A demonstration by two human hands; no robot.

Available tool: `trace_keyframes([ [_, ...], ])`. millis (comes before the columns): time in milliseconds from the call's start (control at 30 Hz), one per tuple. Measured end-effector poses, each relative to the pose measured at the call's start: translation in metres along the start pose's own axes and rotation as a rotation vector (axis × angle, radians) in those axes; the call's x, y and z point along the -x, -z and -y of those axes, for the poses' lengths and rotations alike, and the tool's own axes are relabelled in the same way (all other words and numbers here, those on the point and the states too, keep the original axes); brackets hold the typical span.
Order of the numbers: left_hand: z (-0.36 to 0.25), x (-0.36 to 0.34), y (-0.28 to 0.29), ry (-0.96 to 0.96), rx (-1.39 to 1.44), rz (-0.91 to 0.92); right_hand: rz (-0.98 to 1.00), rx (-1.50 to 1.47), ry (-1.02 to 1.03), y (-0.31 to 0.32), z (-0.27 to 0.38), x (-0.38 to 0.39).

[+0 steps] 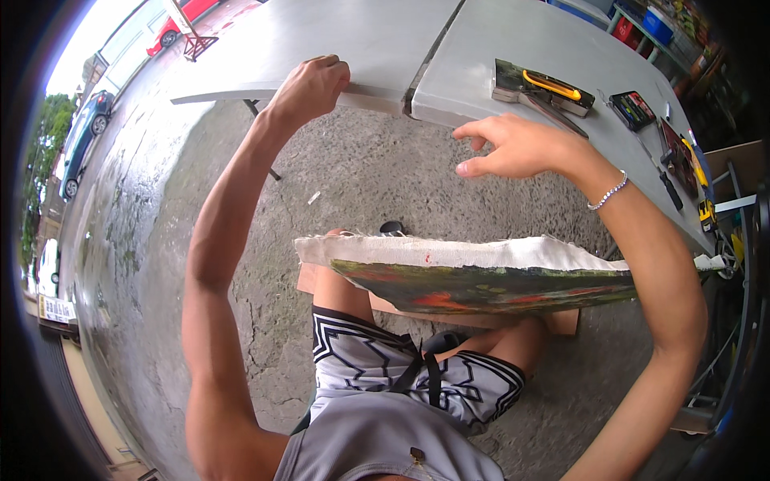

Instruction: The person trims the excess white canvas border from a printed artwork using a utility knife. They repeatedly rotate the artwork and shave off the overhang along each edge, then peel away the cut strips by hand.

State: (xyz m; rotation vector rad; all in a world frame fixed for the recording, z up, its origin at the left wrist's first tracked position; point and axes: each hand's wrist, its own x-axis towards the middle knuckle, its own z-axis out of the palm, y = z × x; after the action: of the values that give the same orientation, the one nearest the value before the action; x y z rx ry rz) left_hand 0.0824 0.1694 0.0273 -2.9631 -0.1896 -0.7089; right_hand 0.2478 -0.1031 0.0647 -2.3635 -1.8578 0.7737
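A stretched canvas painting (481,280) in dark greens with orange-red patches stands tilted across my thighs. Its white side (449,251) has a frayed upper edge. My left hand (315,86) is closed at the near edge of the left grey tabletop (345,40); whatever its curled fingers hold is hidden. Over the near edge of the right grey tabletop (473,56), my right hand (517,147) is empty, thumb and forefinger apart. Just beyond it lie a dark box-shaped thing (513,80) with a yellow-handled tool (552,85) on top, and a long metal tool (553,112).
A black case of small bits (633,110), a screwdriver (670,189) and a yellow tape measure (706,215) lie along the right side. A gap separates the two tabletops. Under the canvas shows a brown board (565,321). Rough concrete floor (265,321) surrounds me.
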Motion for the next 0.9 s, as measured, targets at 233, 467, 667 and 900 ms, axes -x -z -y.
trace_keyframes([
  [233,0.015,0.005,-0.017,-0.208,-0.175,-0.021,-0.045,0.034,0.017,-0.002,-0.004,-0.001],
  [467,0.017,0.014,-0.005,-0.041,0.192,-0.039,-0.054,0.033,0.02,0.0,-0.002,0.003],
  [667,0.02,0.002,0.005,-0.055,0.15,0.096,-0.062,0.041,0.024,0.001,0.0,0.001],
  [900,0.015,-0.022,0.021,-0.13,-0.007,0.289,-0.014,0.065,-0.024,0.006,0.008,0.006],
])
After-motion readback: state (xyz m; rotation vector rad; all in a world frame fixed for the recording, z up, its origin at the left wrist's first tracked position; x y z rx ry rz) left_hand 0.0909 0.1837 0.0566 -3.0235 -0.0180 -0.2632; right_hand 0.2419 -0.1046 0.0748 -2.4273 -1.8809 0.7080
